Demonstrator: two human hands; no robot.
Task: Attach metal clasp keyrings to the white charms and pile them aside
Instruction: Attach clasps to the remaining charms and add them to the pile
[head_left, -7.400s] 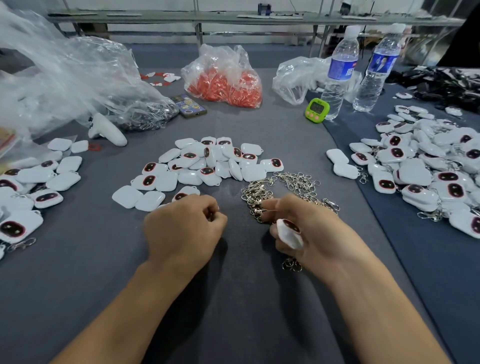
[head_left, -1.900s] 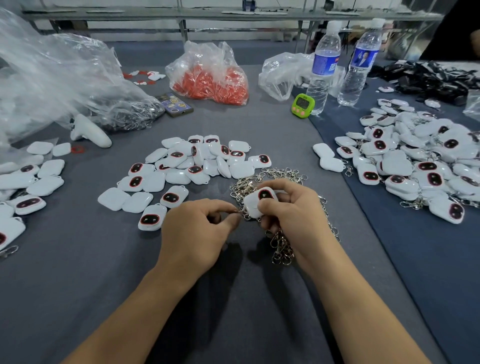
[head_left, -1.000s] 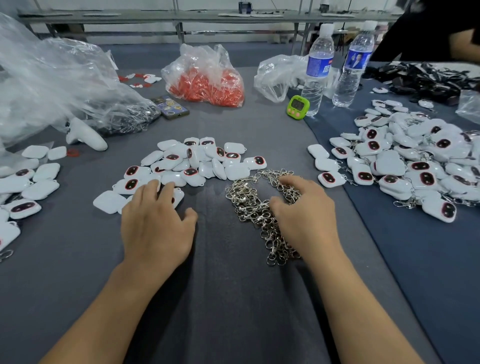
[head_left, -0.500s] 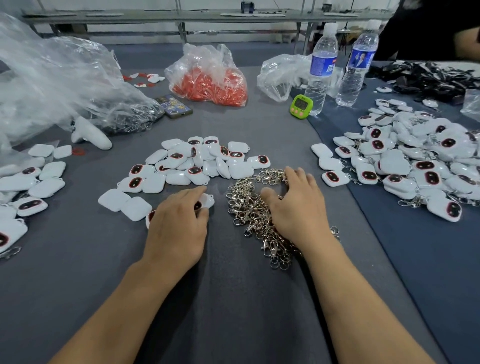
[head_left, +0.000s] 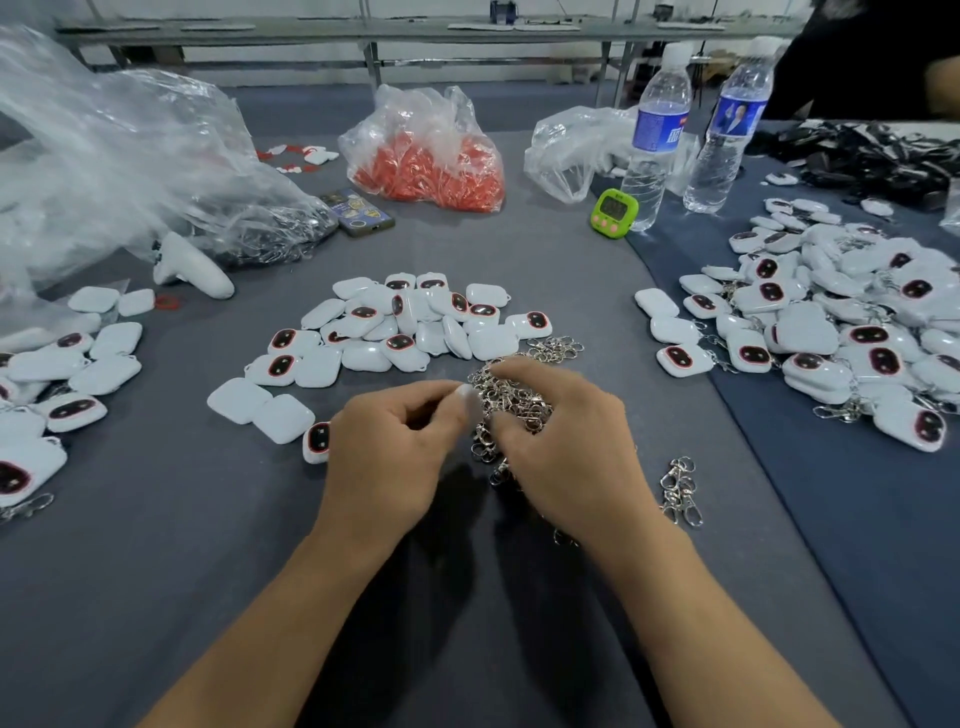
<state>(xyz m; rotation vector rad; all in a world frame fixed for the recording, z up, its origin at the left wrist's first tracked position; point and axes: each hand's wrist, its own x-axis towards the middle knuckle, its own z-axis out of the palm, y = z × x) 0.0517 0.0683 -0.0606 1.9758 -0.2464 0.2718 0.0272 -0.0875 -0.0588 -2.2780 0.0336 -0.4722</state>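
Observation:
Loose white charms (head_left: 415, 322) with dark red-rimmed faces lie heaped mid-table. Right in front of them is a tangle of metal clasp keyrings (head_left: 519, 400). My right hand (head_left: 566, 452) rests curled on that tangle, thumb and fingers pinched into the clasps. My left hand (head_left: 395, 447) is closed beside it, and something white, blurred, shows at its fingertips. One charm (head_left: 317, 441) lies face up against my left hand. A few separate clasps (head_left: 680, 488) lie to the right. Charms with keyrings attached are piled on the blue cloth at right (head_left: 857, 322).
More charms lie at the left edge (head_left: 52, 374). Behind are clear plastic bags (head_left: 104, 156), a bag of orange parts (head_left: 431, 161), a phone (head_left: 358, 218), a white controller (head_left: 192, 267), a green timer (head_left: 614, 210) and two water bottles (head_left: 654, 135). A person sits at upper right (head_left: 857, 62).
A charm held 1.9 s ago now lies on the right pile. Both hands then went flat, left to the charms, right onto the clasps; now they curl together at the tangle.

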